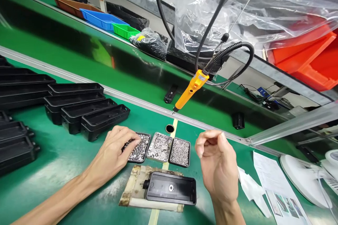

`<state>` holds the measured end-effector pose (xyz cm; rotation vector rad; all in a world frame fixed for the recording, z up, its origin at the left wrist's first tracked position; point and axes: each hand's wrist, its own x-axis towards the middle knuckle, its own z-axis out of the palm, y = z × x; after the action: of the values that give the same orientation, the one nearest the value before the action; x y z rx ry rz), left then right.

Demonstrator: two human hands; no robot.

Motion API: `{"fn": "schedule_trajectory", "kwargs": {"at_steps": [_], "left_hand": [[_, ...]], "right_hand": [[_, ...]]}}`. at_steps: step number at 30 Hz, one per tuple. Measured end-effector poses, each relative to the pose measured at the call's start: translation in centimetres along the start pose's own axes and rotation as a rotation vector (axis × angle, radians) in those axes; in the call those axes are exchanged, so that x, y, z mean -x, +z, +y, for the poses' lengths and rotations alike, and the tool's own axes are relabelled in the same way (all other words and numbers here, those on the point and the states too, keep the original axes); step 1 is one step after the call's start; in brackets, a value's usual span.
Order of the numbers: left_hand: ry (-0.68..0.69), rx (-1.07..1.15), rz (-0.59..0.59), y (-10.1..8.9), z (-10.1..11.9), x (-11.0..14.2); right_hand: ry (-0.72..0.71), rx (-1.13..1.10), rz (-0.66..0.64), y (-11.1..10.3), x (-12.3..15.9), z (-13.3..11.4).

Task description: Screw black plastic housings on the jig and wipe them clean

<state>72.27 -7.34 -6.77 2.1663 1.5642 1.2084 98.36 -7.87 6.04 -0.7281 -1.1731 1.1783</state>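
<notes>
My left hand (pixel 114 151) reaches into the leftmost of three small metal trays (pixel 138 147), fingers curled down among the small screws. Whether it grips any is hidden. The middle tray (pixel 160 146) holds washers and the right tray (pixel 180 152) holds tiny screws. My right hand (pixel 218 163) hovers right of the trays, raised off the table, fingers curled loosely in a pinch; what it holds, if anything, is too small to name. In front of the trays a black plastic housing (pixel 171 187) lies on a worn pad (pixel 132 190). An orange electric screwdriver (pixel 190 89) hangs above.
Stacks of black plastic housings (pixel 87 110) lie at the left on the green mat. A conveyor belt (pixel 79 52) runs behind, with blue (pixel 99 18) and green (pixel 124 30) bins beyond. Papers (pixel 271 179) and a white fan (pixel 306 179) are at the right, and red bins (pixel 311 56).
</notes>
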Motion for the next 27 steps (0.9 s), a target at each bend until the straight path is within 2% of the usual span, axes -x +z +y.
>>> {"fn": "schedule_trajectory", "kwargs": {"at_steps": [4, 11, 16, 21, 27], "left_hand": [[-0.013, 0.042, -0.024, 0.1, 0.0, 0.2], [0.076, -0.015, -0.174, 0.3, 0.2, 0.3], [0.091, -0.001, -0.163, 0.5, -0.2, 0.1], [0.005, -0.086, -0.143, 0.7, -0.9, 0.1], [-0.037, -0.125, -0.149, 1.1, -0.9, 0.0]], "right_hand": [[-0.001, 0.045, -0.002, 0.1, -0.4, 0.9], [0.044, 0.071, 0.034, 0.0, -0.8, 1.8], [0.02, 0.048, 0.027, -0.2, -1.1, 1.3], [0.008, 0.043, 0.042, -0.8, -1.1, 0.8], [0.01, 0.132, 0.034, -1.3, -1.8, 1.8]]}}
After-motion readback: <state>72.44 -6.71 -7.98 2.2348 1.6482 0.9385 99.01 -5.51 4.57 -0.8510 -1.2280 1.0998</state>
